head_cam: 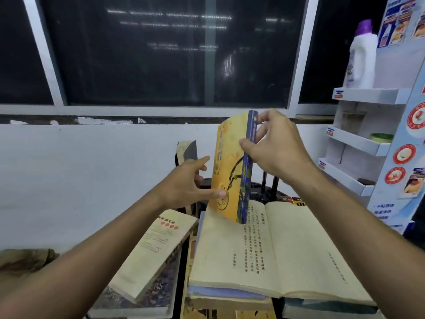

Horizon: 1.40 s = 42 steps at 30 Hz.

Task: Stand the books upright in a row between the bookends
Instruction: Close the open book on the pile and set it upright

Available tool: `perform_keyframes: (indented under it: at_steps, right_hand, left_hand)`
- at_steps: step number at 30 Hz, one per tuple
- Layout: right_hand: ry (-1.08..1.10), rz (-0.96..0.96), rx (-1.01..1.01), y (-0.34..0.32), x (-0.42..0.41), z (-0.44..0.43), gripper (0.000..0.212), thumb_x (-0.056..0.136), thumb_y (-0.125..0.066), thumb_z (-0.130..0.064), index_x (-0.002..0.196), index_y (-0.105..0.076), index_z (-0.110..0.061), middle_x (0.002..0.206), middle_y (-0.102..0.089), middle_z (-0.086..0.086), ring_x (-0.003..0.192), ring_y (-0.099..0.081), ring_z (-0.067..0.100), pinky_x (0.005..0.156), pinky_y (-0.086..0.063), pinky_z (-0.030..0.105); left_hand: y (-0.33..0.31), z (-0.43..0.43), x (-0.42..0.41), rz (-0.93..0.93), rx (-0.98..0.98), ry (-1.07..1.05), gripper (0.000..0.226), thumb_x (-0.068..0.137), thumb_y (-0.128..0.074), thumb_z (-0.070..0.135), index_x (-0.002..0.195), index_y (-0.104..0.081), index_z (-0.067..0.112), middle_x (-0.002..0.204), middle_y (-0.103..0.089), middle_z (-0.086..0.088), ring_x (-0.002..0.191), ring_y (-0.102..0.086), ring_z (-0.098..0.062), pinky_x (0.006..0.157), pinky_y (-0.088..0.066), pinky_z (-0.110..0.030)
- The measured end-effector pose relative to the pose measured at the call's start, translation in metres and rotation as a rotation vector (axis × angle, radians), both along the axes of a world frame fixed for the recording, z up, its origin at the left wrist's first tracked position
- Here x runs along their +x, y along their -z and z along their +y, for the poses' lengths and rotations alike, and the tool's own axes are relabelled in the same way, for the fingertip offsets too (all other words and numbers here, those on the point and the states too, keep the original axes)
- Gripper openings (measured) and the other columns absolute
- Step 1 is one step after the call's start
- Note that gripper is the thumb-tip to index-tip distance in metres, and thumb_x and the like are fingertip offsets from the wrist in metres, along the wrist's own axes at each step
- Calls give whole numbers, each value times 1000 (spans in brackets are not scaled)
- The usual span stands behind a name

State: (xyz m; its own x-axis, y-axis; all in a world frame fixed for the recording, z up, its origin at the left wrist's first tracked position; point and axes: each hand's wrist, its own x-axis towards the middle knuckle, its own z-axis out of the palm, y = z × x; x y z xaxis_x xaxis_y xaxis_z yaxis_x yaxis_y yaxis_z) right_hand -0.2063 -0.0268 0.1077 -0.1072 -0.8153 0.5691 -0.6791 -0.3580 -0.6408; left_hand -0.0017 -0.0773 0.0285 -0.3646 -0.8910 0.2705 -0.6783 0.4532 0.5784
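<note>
Both hands are raised in front of me, over the pile of books. My right hand grasps the yellow book at the upper part of its blue spine, with the thumb on the front cover and the other fingers on the far side. My left hand is released, its fingers straight and spread; the thumb tip touches the lower left part of the yellow cover and the index finger points toward the book's left edge.

The yellow book stands almost upright, leaning a little to the left. Its lower corner is at the far edge of the left page of an open book; I cannot tell if it touches the page. The open book lies flat on top of a stack of other books.

Left of this stack, a cream book lies tilted over a book with a purple pattern. Behind my left hand another book stands upright near the wall. Behind the open book's far edge I see two black uprights; I cannot tell what they belong to.

On the right there is a cardboard shelf with a white bottle on its top level.
</note>
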Motion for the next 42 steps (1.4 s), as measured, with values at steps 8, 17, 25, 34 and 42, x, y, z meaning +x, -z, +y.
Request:
perform_keyframes:
  at_steps: [8, 17, 25, 34, 42]
  right_hand:
    - [24, 81, -76, 7, 35, -45, 38, 90, -74, -24, 110, -42, -21, 94, -63, -3, 72, -58, 1, 45, -36, 7]
    - [22, 46, -137, 37, 60, -98, 37, 92, -70, -19, 115, -42, -20, 90, -66, 2, 72, -65, 9, 49, -43, 12]
    - [-7, 30, -170, 80, 79, -126, 36, 92, -67, -17, 113, -38, -23, 88, -64, 2, 75, -63, 13, 55, -47, 18]
    - [-61, 29, -212, 110, 95, -134, 27, 96, -61, -17, 107, -36, -20, 86, -58, -2, 68, -58, 7, 52, -43, 20]
    - [-116, 4, -153, 128, 99, -139, 25, 96, -57, -13, 102, -33, -19, 86, -55, 5, 63, -49, 6, 51, -39, 14]
  left_hand:
    - [-14, -54, 44, -121, -255, -238, 71, 87, -76, 38, 149, -44, 28, 154, -37, -1, 143, -34, -21, 114, -33, -38]
    - [7, -90, 61, -163, -174, -192, 71, 93, -70, 29, 155, -35, 22, 160, -35, -1, 146, -34, -23, 120, -30, -38]
    - [18, -96, 62, -36, -167, -108, 64, 93, -70, 23, 151, -41, 27, 153, -46, 2, 131, -52, -19, 109, -48, -40]
    - [19, -88, 51, 61, -170, -119, 65, 94, -69, 11, 152, -41, 20, 152, -45, -2, 131, -53, -22, 110, -46, -34]
    - [18, -87, 50, 98, -118, -139, 63, 94, -68, 13, 151, -42, 23, 153, -45, 1, 110, -67, -21, 104, -51, -44]
